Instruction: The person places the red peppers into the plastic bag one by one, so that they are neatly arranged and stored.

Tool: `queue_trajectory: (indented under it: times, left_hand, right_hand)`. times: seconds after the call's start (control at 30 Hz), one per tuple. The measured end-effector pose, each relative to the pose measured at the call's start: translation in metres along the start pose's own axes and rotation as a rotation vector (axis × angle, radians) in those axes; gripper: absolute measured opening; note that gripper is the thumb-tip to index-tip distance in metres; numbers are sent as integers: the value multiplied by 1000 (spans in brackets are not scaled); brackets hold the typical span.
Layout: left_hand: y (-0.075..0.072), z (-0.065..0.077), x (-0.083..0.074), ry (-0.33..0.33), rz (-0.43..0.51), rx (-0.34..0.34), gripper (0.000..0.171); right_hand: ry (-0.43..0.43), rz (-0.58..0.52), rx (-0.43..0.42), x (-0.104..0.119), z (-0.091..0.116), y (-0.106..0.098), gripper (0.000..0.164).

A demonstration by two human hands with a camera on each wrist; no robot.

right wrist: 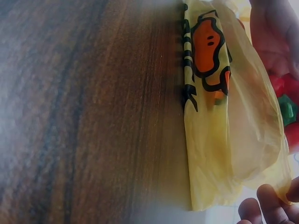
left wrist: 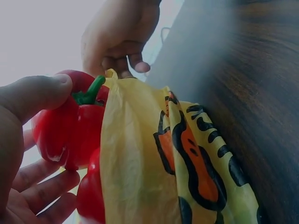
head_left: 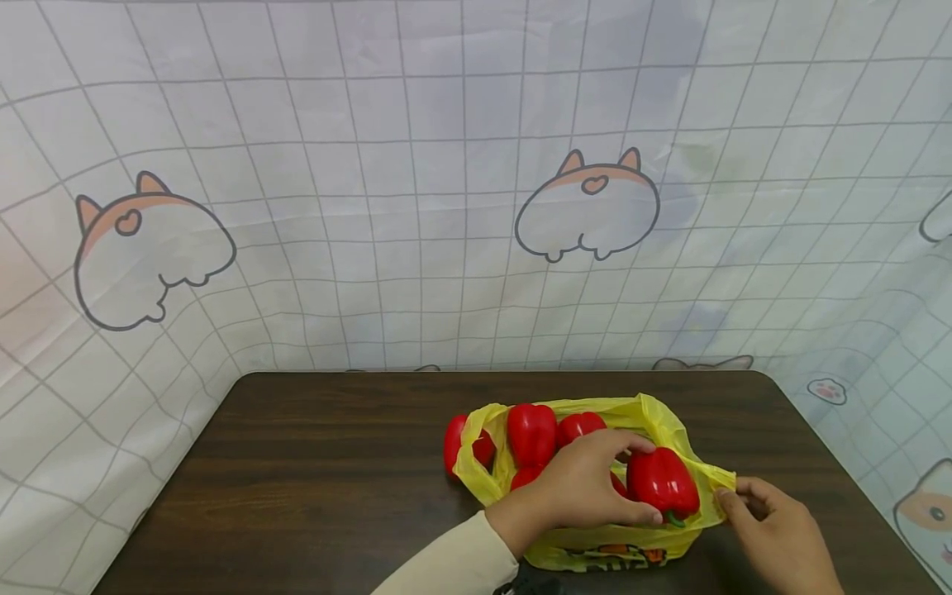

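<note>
A yellow plastic bag with a printed orange and black pattern lies on the table, its mouth facing up. Inside it are several red bell peppers. My left hand grips one red bell pepper at the bag's right end, thumb near the green stem and fingers around the far side. With thumb and fingers, my right hand pinches the right edge of the bag's mouth. In the right wrist view the pinched corner sits beside the right fingers.
Another red pepper shows at the bag's left end, partly behind a yellow handle loop. The dark wooden table extends to the left. Behind it hangs a white gridded cloth with cartoon prints. A small black object shows at the bottom edge.
</note>
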State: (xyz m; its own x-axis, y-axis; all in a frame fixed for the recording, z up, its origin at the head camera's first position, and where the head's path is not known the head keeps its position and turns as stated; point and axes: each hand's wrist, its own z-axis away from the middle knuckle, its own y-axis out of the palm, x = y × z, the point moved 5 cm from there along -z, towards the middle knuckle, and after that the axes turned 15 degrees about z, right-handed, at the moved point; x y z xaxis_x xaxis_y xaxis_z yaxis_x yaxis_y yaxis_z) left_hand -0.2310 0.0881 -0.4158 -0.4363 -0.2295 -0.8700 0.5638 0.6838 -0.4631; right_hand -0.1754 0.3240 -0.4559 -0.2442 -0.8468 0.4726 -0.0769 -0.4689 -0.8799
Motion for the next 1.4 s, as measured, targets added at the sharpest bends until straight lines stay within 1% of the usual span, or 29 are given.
queue_trajectory:
  times: [0.13, 0.27, 0.47, 0.7, 0.83, 0.97, 1.03, 1.1, 1.23, 1.4]
  left_hand:
    - [3, -1, 0, -3, -59, -6, 70]
    - [6, -2, 0, -5, -114, -7, 69]
    - [12, -3, -1, -36, -171, -7, 69]
    - [16, -5, 1, -22, -249, 4, 68]
    - [19, -5, 1, -34, -288, 22, 66]
    - [23, -5, 4, -71, -356, 65, 59]
    - [24, -5, 5, -76, -389, 83, 55]
    - [24, -5, 4, -69, -406, 91, 54]
    - [22, -3, -1, -30, -420, 83, 55]
    - [14, 6, -6, 20, -385, 92, 53]
  right_hand:
    - [-1, -3, -21, -1, 1, 0, 46]
    - [3, -7, -22, -1, 1, 0, 49]
    - [16, -1, -26, -2, 1, -1, 50]
    - [28, -14, -43, -1, 2, -2, 49]
    - [24, -22, -42, -2, 2, -2, 50]
    - [23, -22, -40, -2, 2, -1, 50]
    - [24, -21, -41, -3, 2, -1, 49]
    - [25, -20, -39, -3, 2, -1, 50]
    - [28, -15, -36, -4, 2, -1, 53]
    - [35, -15, -32, -4, 2, -1, 54]
